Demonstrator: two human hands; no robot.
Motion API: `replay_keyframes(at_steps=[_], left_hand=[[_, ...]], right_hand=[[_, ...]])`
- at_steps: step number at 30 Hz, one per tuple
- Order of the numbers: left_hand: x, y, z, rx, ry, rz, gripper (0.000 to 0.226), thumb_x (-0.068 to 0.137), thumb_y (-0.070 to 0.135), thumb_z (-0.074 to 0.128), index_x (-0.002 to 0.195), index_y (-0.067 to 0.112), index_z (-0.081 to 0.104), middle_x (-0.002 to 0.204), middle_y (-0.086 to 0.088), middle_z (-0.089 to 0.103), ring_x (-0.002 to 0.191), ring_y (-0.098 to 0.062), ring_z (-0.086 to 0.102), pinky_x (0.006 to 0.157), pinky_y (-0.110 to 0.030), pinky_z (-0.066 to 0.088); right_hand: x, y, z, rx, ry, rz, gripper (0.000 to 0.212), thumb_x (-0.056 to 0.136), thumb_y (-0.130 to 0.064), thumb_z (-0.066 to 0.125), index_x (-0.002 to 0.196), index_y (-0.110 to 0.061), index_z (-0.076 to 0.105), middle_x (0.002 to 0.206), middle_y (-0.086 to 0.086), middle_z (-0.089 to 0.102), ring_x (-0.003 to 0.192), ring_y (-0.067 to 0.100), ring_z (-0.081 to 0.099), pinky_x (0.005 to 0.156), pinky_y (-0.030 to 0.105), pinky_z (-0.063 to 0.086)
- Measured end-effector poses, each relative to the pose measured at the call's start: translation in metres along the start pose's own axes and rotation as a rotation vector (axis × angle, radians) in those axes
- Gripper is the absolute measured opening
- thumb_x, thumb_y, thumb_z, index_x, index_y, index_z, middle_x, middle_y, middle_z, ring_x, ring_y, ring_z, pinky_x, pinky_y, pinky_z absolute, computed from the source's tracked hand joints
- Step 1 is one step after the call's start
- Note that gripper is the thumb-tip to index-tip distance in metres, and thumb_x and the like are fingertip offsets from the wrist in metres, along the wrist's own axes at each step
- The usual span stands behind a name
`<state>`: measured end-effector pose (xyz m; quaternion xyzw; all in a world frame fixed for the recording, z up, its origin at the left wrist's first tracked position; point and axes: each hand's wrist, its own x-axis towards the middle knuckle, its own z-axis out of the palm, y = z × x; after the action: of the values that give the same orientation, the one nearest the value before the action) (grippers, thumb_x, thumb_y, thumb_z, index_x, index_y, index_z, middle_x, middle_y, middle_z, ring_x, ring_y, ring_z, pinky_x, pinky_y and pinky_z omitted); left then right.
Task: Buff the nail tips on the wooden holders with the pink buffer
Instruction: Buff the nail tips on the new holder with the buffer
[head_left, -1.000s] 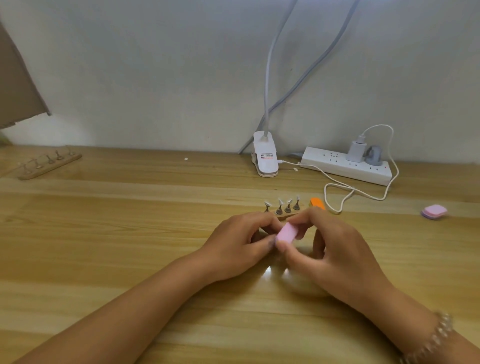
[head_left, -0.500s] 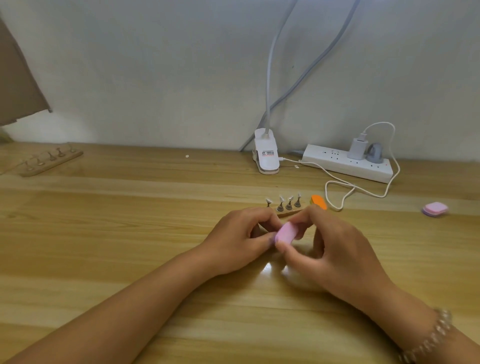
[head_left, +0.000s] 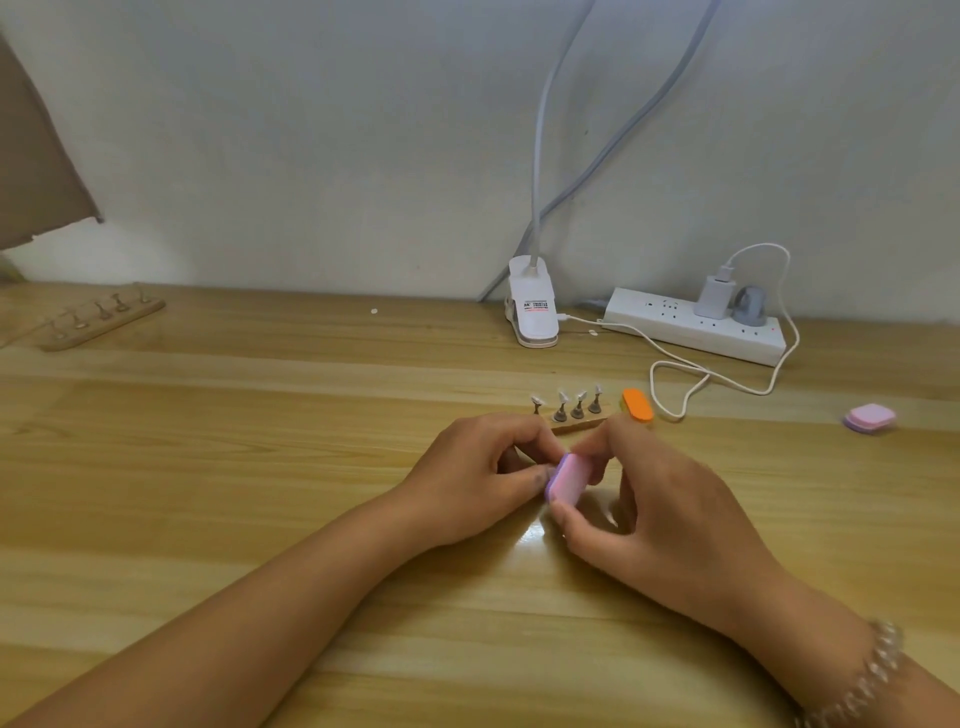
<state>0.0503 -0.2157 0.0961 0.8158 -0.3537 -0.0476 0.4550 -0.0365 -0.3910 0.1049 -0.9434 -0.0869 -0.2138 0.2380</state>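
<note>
The tabletop (head_left: 260, 467) is pale wood with a clear grain. It is smooth and varnished, and it shines with a bright reflection just below the pink buffer (head_left: 569, 478). The pink buffer looks matt, like foam, with a thin purple layer at its edge. The wooden holder (head_left: 576, 425) is plain, dull wood. Its small stands (head_left: 560, 414) look like grey metal, and the nail tips (head_left: 562, 398) on them are whitish plastic. The power strip (head_left: 675, 327) is smooth white plastic. The bracelet (head_left: 872, 670) has clear, glossy beads.
</note>
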Motion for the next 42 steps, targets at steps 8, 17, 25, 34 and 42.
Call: replay_keyframes(at_steps=[8, 17, 25, 34, 42], left_hand=[[-0.001, 0.000, 0.000, 0.043, 0.006, 0.012, 0.013, 0.086, 0.011, 0.071, 0.091, 0.022, 0.074, 0.086, 0.014, 0.066, 0.065, -0.007, 0.054, 0.064, -0.022, 0.040], [-0.001, 0.000, 0.000, 0.063, 0.006, 0.024, 0.013, 0.088, 0.012, 0.070, 0.095, 0.023, 0.074, 0.091, 0.011, 0.066, 0.065, -0.005, 0.052, 0.066, -0.023, 0.040], [-0.002, 0.000, 0.000, 0.073, 0.009, 0.028, 0.013, 0.089, 0.014, 0.070, 0.095, 0.024, 0.074, 0.089, 0.012, 0.065, 0.067, -0.007, 0.053, 0.066, -0.026, 0.042], [-0.001, 0.002, 0.001, 0.094, 0.005, 0.023, 0.013, 0.089, 0.013, 0.069, 0.097, 0.023, 0.074, 0.090, 0.013, 0.064, 0.067, -0.007, 0.053, 0.067, -0.026, 0.042], [-0.002, 0.003, 0.000, 0.111, 0.007, 0.022, 0.013, 0.090, 0.013, 0.068, 0.098, 0.023, 0.074, 0.091, 0.011, 0.064, 0.067, -0.006, 0.052, 0.068, -0.028, 0.042]], right_hand=[[0.001, 0.000, 0.000, 0.050, 0.008, -0.008, 0.030, 0.073, -0.054, 0.062, 0.093, -0.033, 0.055, 0.086, -0.019, 0.059, 0.064, -0.001, 0.052, 0.055, 0.020, 0.035], [0.004, 0.003, -0.001, 0.142, 0.031, 0.024, 0.026, 0.074, -0.053, 0.062, 0.090, -0.033, 0.058, 0.087, -0.016, 0.064, 0.066, -0.001, 0.054, 0.057, 0.025, 0.038], [0.004, 0.004, -0.001, 0.129, 0.036, 0.036, 0.025, 0.075, -0.053, 0.062, 0.089, -0.033, 0.058, 0.087, -0.017, 0.065, 0.064, -0.003, 0.053, 0.057, 0.023, 0.037], [0.005, 0.003, -0.002, 0.119, 0.039, 0.050, 0.026, 0.074, -0.053, 0.062, 0.089, -0.033, 0.058, 0.088, -0.016, 0.064, 0.065, -0.002, 0.053, 0.058, 0.027, 0.041], [0.004, 0.003, -0.003, 0.103, 0.046, 0.061, 0.027, 0.074, -0.054, 0.062, 0.089, -0.032, 0.058, 0.086, -0.017, 0.063, 0.066, 0.000, 0.054, 0.059, 0.026, 0.041]])
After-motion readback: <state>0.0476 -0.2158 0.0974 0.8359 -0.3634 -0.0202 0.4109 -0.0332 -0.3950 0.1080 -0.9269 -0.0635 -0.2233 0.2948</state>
